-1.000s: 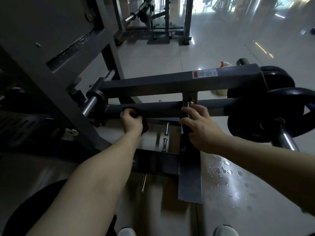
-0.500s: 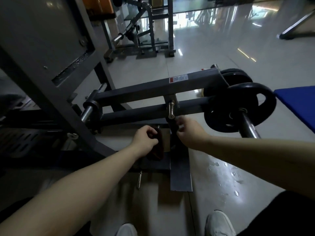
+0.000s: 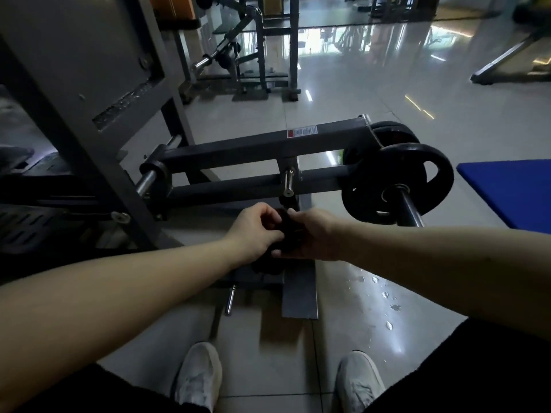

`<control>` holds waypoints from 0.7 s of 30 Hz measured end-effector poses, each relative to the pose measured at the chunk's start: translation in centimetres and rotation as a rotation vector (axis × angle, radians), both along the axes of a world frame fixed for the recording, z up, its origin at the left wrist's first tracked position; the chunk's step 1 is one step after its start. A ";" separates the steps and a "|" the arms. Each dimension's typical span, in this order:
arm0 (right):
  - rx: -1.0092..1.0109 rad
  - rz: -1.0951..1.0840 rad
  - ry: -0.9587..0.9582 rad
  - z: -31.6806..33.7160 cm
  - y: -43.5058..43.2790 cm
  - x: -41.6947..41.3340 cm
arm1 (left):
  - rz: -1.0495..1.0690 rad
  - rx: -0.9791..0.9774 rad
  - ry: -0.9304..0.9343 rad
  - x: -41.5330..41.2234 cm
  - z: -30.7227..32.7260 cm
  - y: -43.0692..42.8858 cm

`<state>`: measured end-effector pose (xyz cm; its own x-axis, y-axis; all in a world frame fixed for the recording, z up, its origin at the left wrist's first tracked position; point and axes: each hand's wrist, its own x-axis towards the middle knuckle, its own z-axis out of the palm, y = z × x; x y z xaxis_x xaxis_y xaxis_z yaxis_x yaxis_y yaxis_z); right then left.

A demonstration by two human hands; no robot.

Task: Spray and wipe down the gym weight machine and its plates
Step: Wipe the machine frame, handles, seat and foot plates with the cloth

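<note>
Since the weight machine is steel that I judge far too heavy and stiff to shift, it is best wiped where it stands, and only the cloth needs handling. At the left the machine's grey upright (image 3: 74, 114) rises on a slant, with a chrome pivot pin (image 3: 146, 181) near its foot. Right of that, the left hand (image 3: 256, 231) has its fingers curled round a dark cloth (image 3: 284, 236), which is bunched and looks soft and light. It is probably best kept in a wad so that it does not slip. The right hand (image 3: 313, 236) pinches the same cloth from the other side, and the two hands meet in front of the machine's lower arm. Behind them the dark horizontal arms (image 3: 253, 150) run rightward, matt and dull, the upper one bearing a red-and-white label (image 3: 301, 133). Farther right the black plates (image 3: 396, 183) sit on a chrome sleeve (image 3: 410, 210). They look heavy, and likely slick once wet. Droplets (image 3: 384, 293) lie on the floor tiles below.
</note>
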<state>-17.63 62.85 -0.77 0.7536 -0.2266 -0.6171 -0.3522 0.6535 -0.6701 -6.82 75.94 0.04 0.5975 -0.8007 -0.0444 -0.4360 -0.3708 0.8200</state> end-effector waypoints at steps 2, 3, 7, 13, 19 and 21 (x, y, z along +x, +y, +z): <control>-0.011 -0.025 -0.020 -0.5 0.5 -0.2 | -0.019 -0.011 0.043 0.0 -0.3 -0.2; -0.020 -0.031 -0.031 -0.8 0.6 -0.2 | -0.041 -0.007 0.078 0.1 -0.4 -0.6; -0.065 -0.158 0.015 -2.1 -0.1 -0.2 | -0.128 0.040 0.035 0.9 -1.1 -2.6; -0.270 -0.679 0.131 -5.5 -3.8 2.2 | 0.066 -0.026 -0.118 3.8 -0.9 -6.1; -0.380 -1.043 0.091 -7.6 -6.8 7.3 | -0.080 -0.005 -0.198 6.1 -1.8 -8.4; -0.360 -1.163 0.065 -7.8 -8.0 8.8 | -0.102 -0.024 -0.236 6.4 -2.2 -8.7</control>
